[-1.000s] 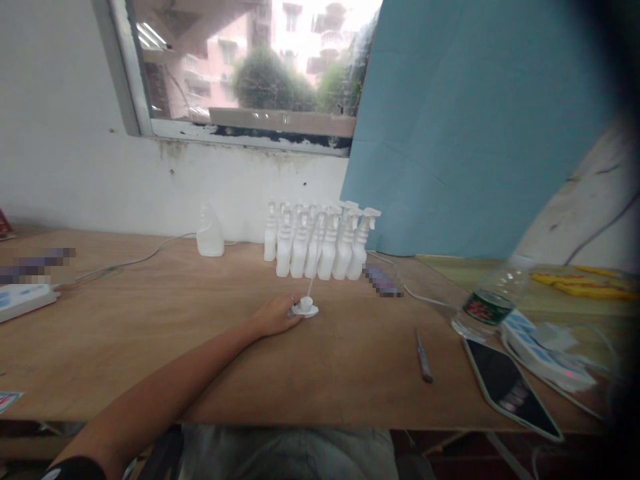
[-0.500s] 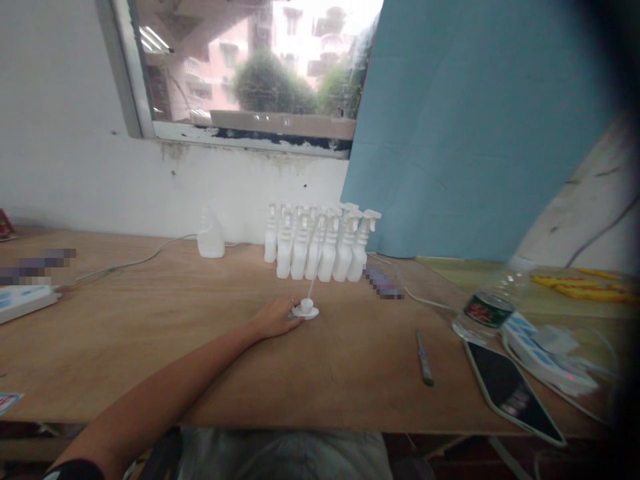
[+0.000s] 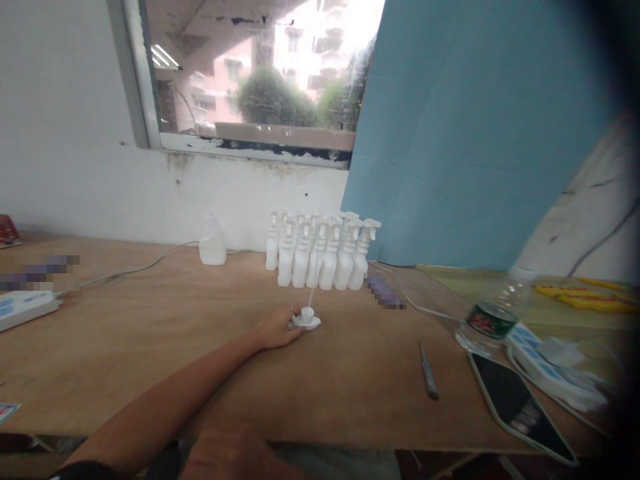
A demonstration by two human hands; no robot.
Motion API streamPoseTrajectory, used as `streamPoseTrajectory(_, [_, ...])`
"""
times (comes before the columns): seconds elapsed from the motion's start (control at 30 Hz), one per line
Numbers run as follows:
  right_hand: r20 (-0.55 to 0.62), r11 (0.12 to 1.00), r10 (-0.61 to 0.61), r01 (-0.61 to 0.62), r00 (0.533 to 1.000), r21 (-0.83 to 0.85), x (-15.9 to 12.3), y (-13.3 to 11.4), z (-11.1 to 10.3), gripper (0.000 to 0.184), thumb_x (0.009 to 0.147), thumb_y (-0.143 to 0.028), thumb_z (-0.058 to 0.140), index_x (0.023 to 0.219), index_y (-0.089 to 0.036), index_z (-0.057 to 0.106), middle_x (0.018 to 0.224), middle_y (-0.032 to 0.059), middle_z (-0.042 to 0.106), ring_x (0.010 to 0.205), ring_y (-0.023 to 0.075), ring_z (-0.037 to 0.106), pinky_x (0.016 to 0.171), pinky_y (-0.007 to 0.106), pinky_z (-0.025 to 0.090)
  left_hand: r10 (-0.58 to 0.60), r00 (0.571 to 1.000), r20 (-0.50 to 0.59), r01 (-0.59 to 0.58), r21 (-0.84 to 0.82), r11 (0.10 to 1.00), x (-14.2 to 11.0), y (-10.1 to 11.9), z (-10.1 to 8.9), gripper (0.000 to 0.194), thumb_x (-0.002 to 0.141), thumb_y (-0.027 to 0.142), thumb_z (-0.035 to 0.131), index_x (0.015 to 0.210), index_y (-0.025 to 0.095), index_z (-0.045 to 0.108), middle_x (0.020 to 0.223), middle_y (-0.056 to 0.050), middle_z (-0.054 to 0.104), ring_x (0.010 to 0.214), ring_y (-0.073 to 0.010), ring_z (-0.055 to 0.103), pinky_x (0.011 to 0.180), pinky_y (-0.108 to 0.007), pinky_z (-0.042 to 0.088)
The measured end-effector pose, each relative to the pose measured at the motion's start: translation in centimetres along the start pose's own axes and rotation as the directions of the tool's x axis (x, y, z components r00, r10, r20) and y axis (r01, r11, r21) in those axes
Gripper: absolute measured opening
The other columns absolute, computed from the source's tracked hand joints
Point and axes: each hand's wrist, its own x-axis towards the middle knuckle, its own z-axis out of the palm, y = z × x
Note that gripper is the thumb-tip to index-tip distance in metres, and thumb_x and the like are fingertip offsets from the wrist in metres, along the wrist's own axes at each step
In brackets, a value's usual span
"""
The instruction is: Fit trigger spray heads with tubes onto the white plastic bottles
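Note:
My left hand (image 3: 276, 329) rests on the wooden table, its fingers closed on a white spray trigger head (image 3: 307, 321). The head lies upside down, with its thin dip tube (image 3: 311, 297) pointing up. Low at the front edge, my right hand (image 3: 233, 455) is blurred by motion, and its fingers cannot be made out. Behind the left hand, several white spray bottles (image 3: 329, 268) with trigger heads on stand in a tight group. A lone white bottle (image 3: 213, 244), with no trigger head visible on it, stands further left.
On the right of the table (image 3: 350, 380) lie a slim knife-like tool (image 3: 428, 371) and a phone (image 3: 521, 405). Near them are a clear water bottle (image 3: 487, 321) and a power strip (image 3: 550, 367). Another power strip (image 3: 30, 309) sits at the left, trailing a cable.
My right hand has come into view at the bottom, moving. The left hand still holds the trigger head in place. The whole view has shifted slightly.

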Motion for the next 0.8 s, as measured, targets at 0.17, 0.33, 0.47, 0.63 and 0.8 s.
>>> streamPoseTrajectory(0.17, [-0.108, 0.932, 0.086, -0.119, 0.990, -0.342, -4.1, 9.2, -7.2, 0.014, 0.080, -0.016, 0.051, 0.087, -0.013, 0.064, 0.089, 0.0107, 0.064, 0.089, 0.0236, 0.055, 0.082, 0.042, 0.046, -0.037, 0.996, -0.083, 0.008, -0.326, 0.945, 0.1, -0.5, 0.3, 0.032, 0.077, 0.037, 0.063, 0.102, 0.017, 0.059, 0.081, -0.003, 0.065, 0.071, -0.0159, 0.058, 0.065, -0.026, 0.045])
streamPoseTrajectory(0.33, [0.016, 0.840, 0.155, -0.123, 0.988, -0.528, -7.4, 15.7, -12.8, 0.059, 0.069, -0.008, 0.056, 0.127, -0.016, 0.052, 0.137, 0.0160, 0.045, 0.125, 0.0322, 0.036, 0.101, 0.054, 0.030, -0.091, 0.975, -0.201, -0.008, -0.445, 0.895, 0.3, 0.0, 0.0, 0.041, 0.078, 0.040, 0.064, 0.110, 0.016, 0.055, 0.083, -0.003, 0.066, 0.066, -0.0133, 0.060, 0.061, -0.024, 0.046])
streamPoseTrajectory(0.47, [0.040, 0.815, 0.014, 0.011, 0.999, -0.579, -9.8, 18.0, -11.7, 0.053, 0.080, -0.011, 0.054, 0.131, -0.023, 0.048, 0.135, 0.0132, 0.047, 0.125, 0.0279, 0.038, 0.100, 0.052, 0.034, -0.020, 0.985, -0.171, -0.045, -0.366, 0.930, -0.6, 1.0, -0.3, 0.044, 0.077, 0.047, 0.066, 0.108, 0.017, 0.058, 0.081, -0.002, 0.068, 0.066, -0.0133, 0.061, 0.063, -0.024, 0.047])
streamPoseTrajectory(0.63, [-0.164, 0.823, -0.120, 0.006, 0.979, -0.569, -11.5, 18.9, -10.1, 0.035, 0.090, -0.013, 0.048, 0.123, -0.023, 0.051, 0.118, 0.0112, 0.061, 0.115, 0.0222, 0.050, 0.094, 0.047, 0.041, 0.102, 0.982, -0.157, -0.141, -0.262, 0.955, -1.3, 0.3, 0.2, 0.041, 0.081, 0.055, 0.056, 0.095, 0.017, 0.062, 0.074, -0.002, 0.066, 0.061, -0.0129, 0.060, 0.061, -0.024, 0.046])
streamPoseTrajectory(0.8, [-0.549, 0.936, 0.196, -0.323, 0.812, -0.143, -12.0, 17.9, -10.9, 0.041, 0.084, -0.022, 0.059, 0.124, -0.022, 0.049, 0.115, 0.0118, 0.062, 0.106, 0.0236, 0.058, 0.089, 0.042, 0.048, -0.222, 0.837, -0.499, 0.126, -0.219, 0.968, 1.0, -4.4, -1.1, 0.039, 0.091, 0.050, 0.039, 0.081, 0.018, 0.058, 0.062, 0.000, 0.057, 0.057, -0.0126, 0.055, 0.060, -0.024, 0.044])
